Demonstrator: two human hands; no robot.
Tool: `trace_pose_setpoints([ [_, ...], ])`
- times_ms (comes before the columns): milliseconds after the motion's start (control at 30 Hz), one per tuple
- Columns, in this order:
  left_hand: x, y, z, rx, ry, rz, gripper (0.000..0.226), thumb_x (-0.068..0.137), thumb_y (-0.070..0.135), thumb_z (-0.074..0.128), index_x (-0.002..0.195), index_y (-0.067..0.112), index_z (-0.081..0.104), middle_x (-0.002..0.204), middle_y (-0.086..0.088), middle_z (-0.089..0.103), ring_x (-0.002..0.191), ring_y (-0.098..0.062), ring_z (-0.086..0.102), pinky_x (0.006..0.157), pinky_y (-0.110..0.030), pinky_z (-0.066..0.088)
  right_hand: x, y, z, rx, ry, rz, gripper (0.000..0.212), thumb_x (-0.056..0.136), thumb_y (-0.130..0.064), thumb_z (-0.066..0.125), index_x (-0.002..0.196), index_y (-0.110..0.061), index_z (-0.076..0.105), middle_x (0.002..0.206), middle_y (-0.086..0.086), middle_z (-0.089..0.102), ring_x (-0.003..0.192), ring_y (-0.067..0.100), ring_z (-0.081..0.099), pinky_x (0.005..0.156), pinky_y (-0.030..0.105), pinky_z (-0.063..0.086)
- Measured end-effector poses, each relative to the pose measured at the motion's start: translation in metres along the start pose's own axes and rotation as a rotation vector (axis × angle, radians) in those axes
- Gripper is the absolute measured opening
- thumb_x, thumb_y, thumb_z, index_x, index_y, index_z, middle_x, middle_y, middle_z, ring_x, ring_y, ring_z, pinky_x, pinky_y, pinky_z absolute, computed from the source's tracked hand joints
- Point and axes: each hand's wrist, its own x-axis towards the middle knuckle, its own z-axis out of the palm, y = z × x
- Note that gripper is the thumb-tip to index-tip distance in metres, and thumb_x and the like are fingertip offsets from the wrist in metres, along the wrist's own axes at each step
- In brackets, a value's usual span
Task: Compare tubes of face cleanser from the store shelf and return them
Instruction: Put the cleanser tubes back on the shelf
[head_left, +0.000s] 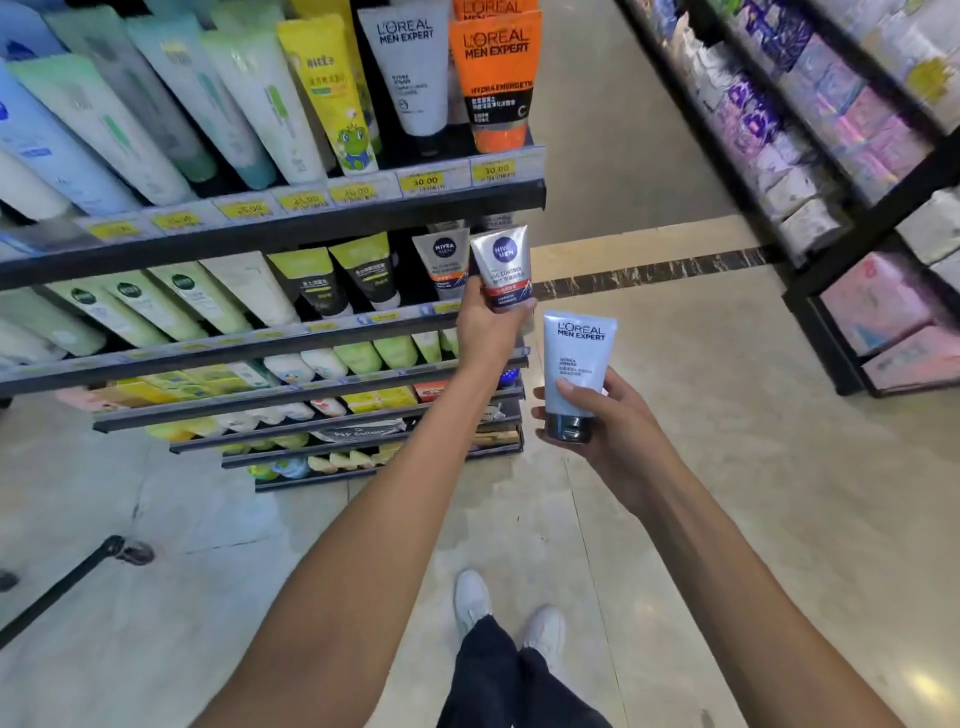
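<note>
My left hand (485, 327) grips a silver Nivea Men tube (503, 267) by its lower end, held up at the right end of the second shelf (291, 340), beside another Nivea Men tube (441, 262) standing there. My right hand (608, 426) holds a pale blue L'Oreal Men Expert tube (576, 364) upright, cap down, over the aisle floor to the right of the shelves. On the top shelf (311, 223) stand a grey L'Oreal Men Expert tube (413, 67) and an orange one (496, 78).
The left shelving carries several rows of green, white and yellow tubes with yellow price tags (426, 181). A second black rack (857, 223) with pink and purple packs lines the right side. Tiled aisle floor runs between them, with my white shoes (511, 613) below.
</note>
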Motion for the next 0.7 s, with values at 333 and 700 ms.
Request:
trace_pose_setpoints([
  [333,0.043,0.010,0.031,0.136,0.137,0.113,0.043,0.084,0.014,0.081,0.122,0.015,0.060,0.120,0.000,0.070,0.111,-0.015,0.066,0.093,-0.027,0.054,-0.009,0.015,-0.022,-0.012,0.019,0.033,0.041,0.091,-0.013,0.069,0.131,-0.011,0.060,0.109,0.016,0.075,0.094,0.033,0.072,0.093,0.055,0.056],
  [700,0.062,0.010,0.043,0.333,0.226,0.110,0.050,0.086,0.018,0.081,0.129,0.011,0.056,0.129,-0.007,0.067,0.121,-0.026,0.063,0.104,-0.046,0.052,-0.018,0.027,-0.043,-0.021,0.022,0.076,0.045,0.086,-0.016,0.073,0.129,-0.012,0.062,0.117,0.023,0.071,0.093,0.034,0.072,0.087,0.050,0.060],
])
